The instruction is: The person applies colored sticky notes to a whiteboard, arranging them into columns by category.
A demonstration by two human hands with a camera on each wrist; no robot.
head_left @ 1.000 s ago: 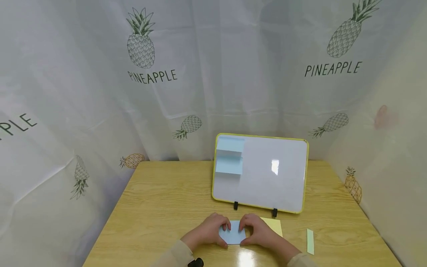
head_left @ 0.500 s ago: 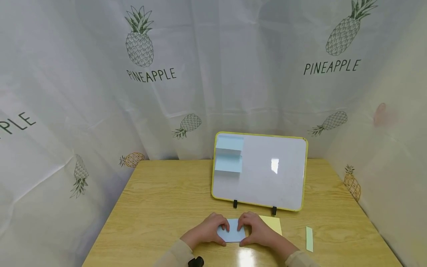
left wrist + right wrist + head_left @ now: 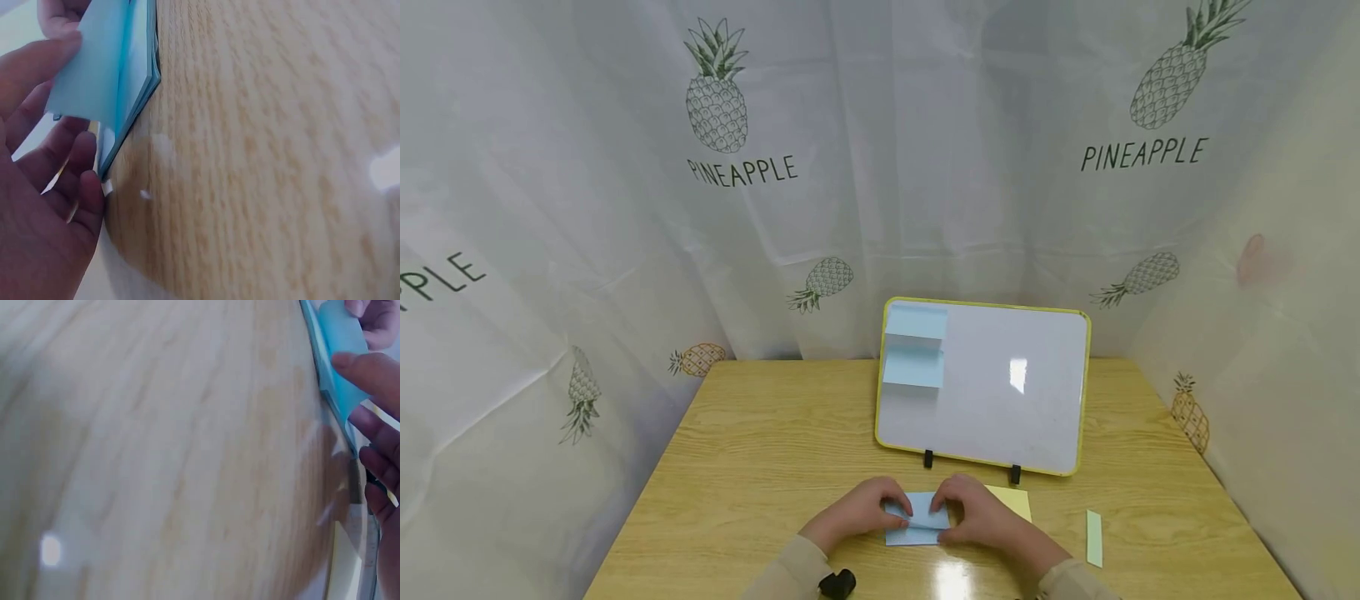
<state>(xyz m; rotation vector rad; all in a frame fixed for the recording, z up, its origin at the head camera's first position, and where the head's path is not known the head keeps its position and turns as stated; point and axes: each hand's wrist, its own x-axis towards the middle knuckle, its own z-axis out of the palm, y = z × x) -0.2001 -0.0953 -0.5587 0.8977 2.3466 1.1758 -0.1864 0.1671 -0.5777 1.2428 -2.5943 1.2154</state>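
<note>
A pad of light blue sticky notes (image 3: 912,539) lies on the table, a little in front of the whiteboard. Its top sheet (image 3: 94,69) is lifted along the near edge and bends up and back, baring the sheets below. My left hand (image 3: 872,506) pinches the left side of that raised sheet between thumb and fingers. At the right side, my right hand (image 3: 979,515) pinches the same sheet, its thumb on the near face in the right wrist view. The far edge of the sheet still lies along the pad.
A yellow-framed whiteboard (image 3: 1000,400) stands behind on black feet (image 3: 928,459), two blue sticky notes (image 3: 913,368) at its upper left. Beside my right hand lies a yellow sticky note pad (image 3: 1015,502); farther right is a pale green strip (image 3: 1094,538). A pineapple-print curtain (image 3: 925,167) surrounds the table.
The top blue sheet lay flat on the pad; its near edge is now raised and folded back. Both thumbs have moved up and away from me with it.
</note>
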